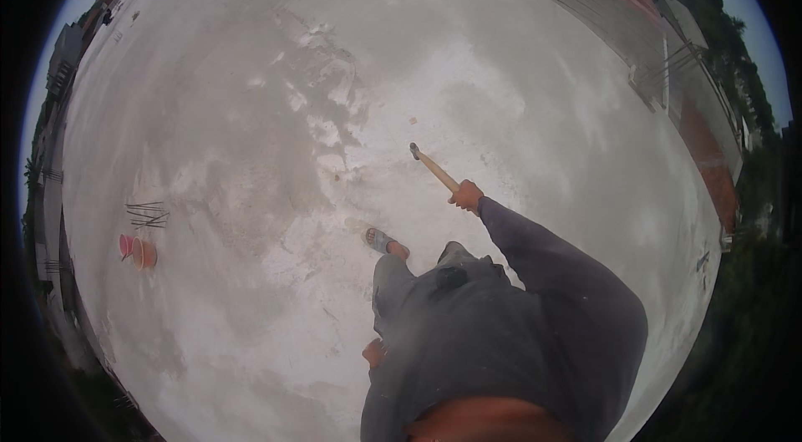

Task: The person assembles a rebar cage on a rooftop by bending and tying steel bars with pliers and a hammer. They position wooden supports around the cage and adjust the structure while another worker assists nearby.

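My right hand (467, 196) is closed round the pale wooden handle of a hammer (438, 172). The small dark head of that tool points forward and left, above the grey concrete floor (401, 91). Low at my left side, my left hand (374, 353) shows only in part beside my dark clothing. Its fingers are too hidden to make out. A sandalled foot (383, 241) is set forward on the concrete, left of the hammer.
Two reddish buckets (144, 254) stand at the left, near several thin rebar rods (148, 214) jutting from the slab. A small chip (413, 120) lies ahead of the hammer. Corrugated roofing (585, 3) borders the far right edge.
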`<act>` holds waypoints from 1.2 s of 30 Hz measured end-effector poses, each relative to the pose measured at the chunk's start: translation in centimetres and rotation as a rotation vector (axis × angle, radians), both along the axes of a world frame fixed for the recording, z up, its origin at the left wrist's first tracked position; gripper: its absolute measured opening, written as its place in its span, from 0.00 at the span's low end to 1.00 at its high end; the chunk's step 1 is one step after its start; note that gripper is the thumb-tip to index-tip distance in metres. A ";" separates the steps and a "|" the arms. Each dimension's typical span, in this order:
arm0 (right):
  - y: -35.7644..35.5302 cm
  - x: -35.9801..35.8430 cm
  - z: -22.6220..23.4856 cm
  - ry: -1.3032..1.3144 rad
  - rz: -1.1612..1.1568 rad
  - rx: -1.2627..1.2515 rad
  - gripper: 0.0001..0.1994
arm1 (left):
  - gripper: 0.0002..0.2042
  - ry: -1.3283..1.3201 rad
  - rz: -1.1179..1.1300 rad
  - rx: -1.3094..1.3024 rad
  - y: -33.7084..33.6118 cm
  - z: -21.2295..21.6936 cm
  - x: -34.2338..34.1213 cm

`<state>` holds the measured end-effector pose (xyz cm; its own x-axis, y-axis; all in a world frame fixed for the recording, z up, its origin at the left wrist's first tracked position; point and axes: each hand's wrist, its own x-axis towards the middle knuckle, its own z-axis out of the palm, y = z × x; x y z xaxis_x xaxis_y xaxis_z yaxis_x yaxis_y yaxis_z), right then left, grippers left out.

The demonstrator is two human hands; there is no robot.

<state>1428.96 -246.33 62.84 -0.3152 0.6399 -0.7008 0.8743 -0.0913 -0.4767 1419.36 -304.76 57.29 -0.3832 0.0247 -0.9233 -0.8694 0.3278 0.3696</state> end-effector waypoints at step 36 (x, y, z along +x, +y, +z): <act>32.4 -146.6 2.1 0.062 -0.033 -0.110 0.08 | 0.08 0.078 0.485 0.203 33.0 -1.0 -142.9</act>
<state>1282.40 -213.96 64.90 -0.3399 0.5707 -0.7475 0.8394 -0.1744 -0.5148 1276.41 -271.72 56.33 -0.4624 0.0026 -0.8867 -0.8707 -0.1901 0.4535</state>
